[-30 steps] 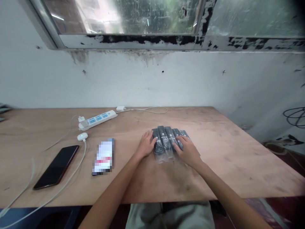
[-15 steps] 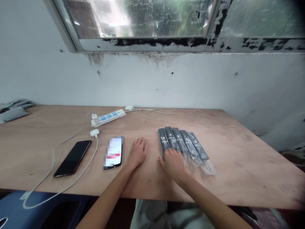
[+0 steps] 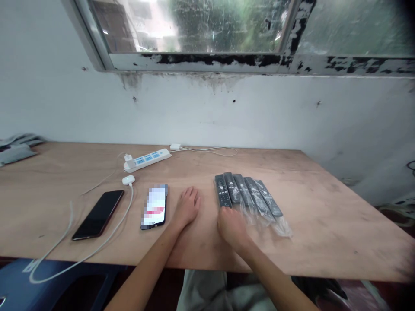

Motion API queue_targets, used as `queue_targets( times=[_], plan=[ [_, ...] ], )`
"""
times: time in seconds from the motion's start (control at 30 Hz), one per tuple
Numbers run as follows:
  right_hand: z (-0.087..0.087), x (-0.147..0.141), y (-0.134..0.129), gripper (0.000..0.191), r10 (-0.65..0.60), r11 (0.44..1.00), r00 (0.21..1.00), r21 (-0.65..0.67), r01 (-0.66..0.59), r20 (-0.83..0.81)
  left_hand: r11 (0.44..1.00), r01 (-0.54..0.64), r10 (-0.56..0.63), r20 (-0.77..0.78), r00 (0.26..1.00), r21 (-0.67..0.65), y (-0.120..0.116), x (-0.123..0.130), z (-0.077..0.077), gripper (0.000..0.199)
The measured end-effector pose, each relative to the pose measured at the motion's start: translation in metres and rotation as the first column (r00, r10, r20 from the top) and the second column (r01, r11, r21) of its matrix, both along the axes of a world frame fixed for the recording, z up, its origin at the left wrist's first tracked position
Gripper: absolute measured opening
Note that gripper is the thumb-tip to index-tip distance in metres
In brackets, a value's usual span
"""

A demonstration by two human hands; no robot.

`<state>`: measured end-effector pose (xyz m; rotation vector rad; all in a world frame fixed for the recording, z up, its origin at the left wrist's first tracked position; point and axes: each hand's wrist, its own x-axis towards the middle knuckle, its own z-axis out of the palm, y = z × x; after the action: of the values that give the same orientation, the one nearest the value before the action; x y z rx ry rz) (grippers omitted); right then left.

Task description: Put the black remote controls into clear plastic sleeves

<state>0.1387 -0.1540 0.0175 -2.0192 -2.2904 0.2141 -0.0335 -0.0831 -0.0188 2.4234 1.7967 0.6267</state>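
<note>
Several black remote controls (image 3: 256, 196) in clear plastic sleeves lie side by side, fanned out, on the wooden table right of centre. My right hand (image 3: 231, 224) is closed at the near end of the leftmost remote (image 3: 222, 190), its fingers curled around the lower end or its sleeve. My left hand (image 3: 188, 206) rests flat on the table with nothing in it, between a lit phone (image 3: 154, 206) and the remotes.
A dark phone (image 3: 99, 214) lies at the left beside a white charging cable (image 3: 112, 237). Behind it are a white power strip (image 3: 147, 160) and a white adapter (image 3: 175, 147). Grey cloth (image 3: 17, 152) sits far left. A blue chair (image 3: 74, 280) stands below the table edge.
My right hand has drawn back slightly toward me and its fingers have closed at the leftmost remote's near end, uncovering more of its buttons. My left hand has not moved.
</note>
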Motion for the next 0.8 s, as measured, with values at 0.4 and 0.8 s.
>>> queue_targets(
  times=[0.4, 0.8],
  plan=[
    [-0.006, -0.019, -0.01, 0.019, 0.169, 0.985, 0.978, -0.005, -0.171, -0.121, 0.986, -0.091, 0.111, 0.144, 0.983, -0.141, 0.013, -0.005, 0.027, 0.041],
    [-0.003, -0.012, -0.019, 0.018, 0.267, 0.964, 0.772, 0.163, -0.211, -0.577, 0.943, -0.211, 0.222, 0.013, 0.975, -0.257, 0.047, -0.025, 0.035, 0.025]
  ],
)
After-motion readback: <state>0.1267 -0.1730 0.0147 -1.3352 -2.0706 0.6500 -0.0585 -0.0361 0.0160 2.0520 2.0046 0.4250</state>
